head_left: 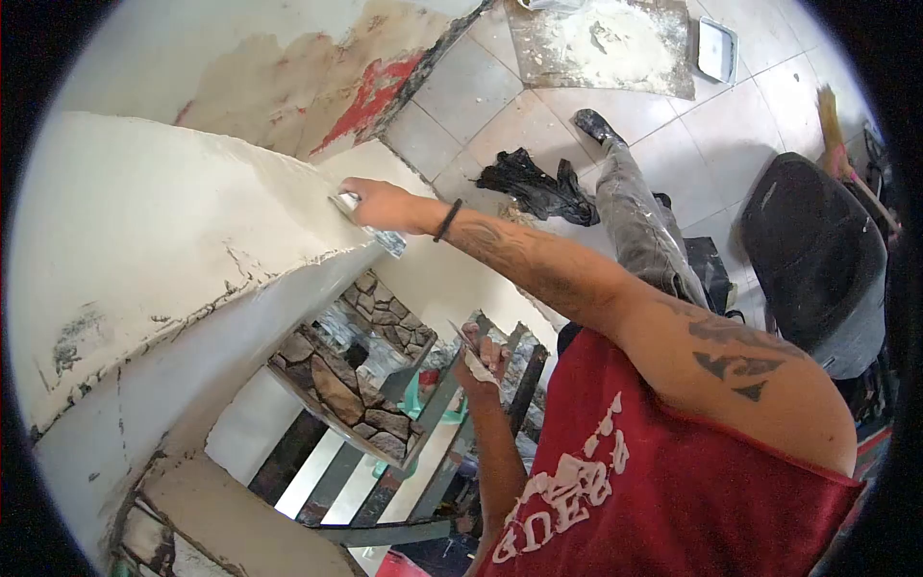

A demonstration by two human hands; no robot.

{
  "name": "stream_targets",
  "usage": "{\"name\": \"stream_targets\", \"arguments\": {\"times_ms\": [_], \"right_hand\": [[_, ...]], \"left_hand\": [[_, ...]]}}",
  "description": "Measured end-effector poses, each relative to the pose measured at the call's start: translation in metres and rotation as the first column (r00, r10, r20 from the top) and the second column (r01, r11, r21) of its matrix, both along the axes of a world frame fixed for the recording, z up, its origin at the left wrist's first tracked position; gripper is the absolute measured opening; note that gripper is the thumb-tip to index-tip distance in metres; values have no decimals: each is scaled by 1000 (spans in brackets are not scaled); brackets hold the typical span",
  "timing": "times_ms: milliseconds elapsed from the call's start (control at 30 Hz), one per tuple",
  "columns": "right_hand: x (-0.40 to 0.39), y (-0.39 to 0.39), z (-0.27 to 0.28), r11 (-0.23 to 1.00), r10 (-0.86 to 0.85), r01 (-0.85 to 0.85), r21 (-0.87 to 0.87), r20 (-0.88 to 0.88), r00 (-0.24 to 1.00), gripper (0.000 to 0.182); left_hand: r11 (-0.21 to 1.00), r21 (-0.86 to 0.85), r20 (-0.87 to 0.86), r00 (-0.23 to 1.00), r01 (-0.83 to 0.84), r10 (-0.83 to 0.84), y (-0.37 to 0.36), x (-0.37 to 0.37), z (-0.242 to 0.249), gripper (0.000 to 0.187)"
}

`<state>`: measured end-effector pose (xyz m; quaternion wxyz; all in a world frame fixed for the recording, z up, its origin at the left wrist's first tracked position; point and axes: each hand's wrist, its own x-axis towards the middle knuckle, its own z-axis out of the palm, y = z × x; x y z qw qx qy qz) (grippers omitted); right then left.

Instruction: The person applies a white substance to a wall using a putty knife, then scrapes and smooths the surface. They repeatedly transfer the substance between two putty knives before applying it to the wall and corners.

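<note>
My right hand (385, 204) reaches out with its fingers wrapped round a metal plastering trowel (389, 242). The trowel's blade lies at the end of the cream-plastered wall ledge (192, 188), near its broken edge. Lower down, my left hand (488, 358) is closed on a thin flat tool (473, 358) smeared with whitish plaster. What kind of tool that is cannot be made out, since the fingers partly hide it.
Stone-patterned panels (346, 385) and dark slatted steps (385, 481) lie below the ledge. A black plastic bag (543, 185), a plaster-covered board (606, 48) and a white tray (716, 50) are on the tiled floor. A black chair (812, 250) and a broom (832, 125) stand right.
</note>
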<state>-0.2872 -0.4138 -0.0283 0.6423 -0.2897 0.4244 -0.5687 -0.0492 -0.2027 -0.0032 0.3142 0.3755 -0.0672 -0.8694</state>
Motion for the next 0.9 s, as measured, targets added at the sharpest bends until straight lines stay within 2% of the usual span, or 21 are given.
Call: {"name": "stream_targets", "arguments": {"times_ms": [100, 200, 300, 367, 433, 500, 533, 633, 733, 800, 867, 900], "right_hand": [[-47, 35, 46, 991, -59, 65, -120, 52, 997, 51], [-73, 52, 43, 976, -89, 163, -143, 420, 903, 45], [-57, 16, -9, 938, -337, 342, -47, 100, 936, 46], [-23, -25, -63, 981, -186, 186, 56, -3, 983, 45], [4, -55, -87, 998, 27, -20, 53, -120, 992, 43], [30, -77, -88, 998, -18, 12, -62, -100, 995, 42], [35, -80, -78, 993, -32, 22, -118, -84, 996, 42], [14, -72, -25, 999, 21, -15, 44, -150, 988, 46], [-15, -48, 21, 1000, 6, -2, 21, -211, 978, 48], [-46, -9, 55, 995, -68, 61, -75, -97, 993, 51], [-64, 19, 70, 962, -192, 173, -211, -70, 979, 54], [-77, 30, 67, 956, -155, 174, -235, 95, 983, 54]], "left_hand": [[999, 34, 18, 1000, -26, 26, 0, 0, -1, 36], [1000, -2, 33, 999, -21, 21, 0, -3, 1, 37], [1000, -6, 27, 1000, -8, 8, -1, -9, 4, 36], [1000, 17, 49, 999, -20, 20, 1, -10, 7, 34], [1000, -2, 33, 999, 11, -11, -2, -8, 2, 33], [999, -16, 62, 998, 29, -28, -3, -4, -1, 35], [1000, -17, 87, 996, 17, -15, -3, -8, 3, 36], [999, -24, 99, 994, 39, -36, -6, -5, 1, 37], [998, -44, 79, 996, 50, -46, -9, -14, 3, 37], [997, -53, 78, 996, 54, -50, -10, -14, 2, 37], [999, -31, 86, 996, 33, -30, -10, -16, 0, 37], [1000, -18, 98, 995, 23, -21, -9, -15, 1, 37]]}}
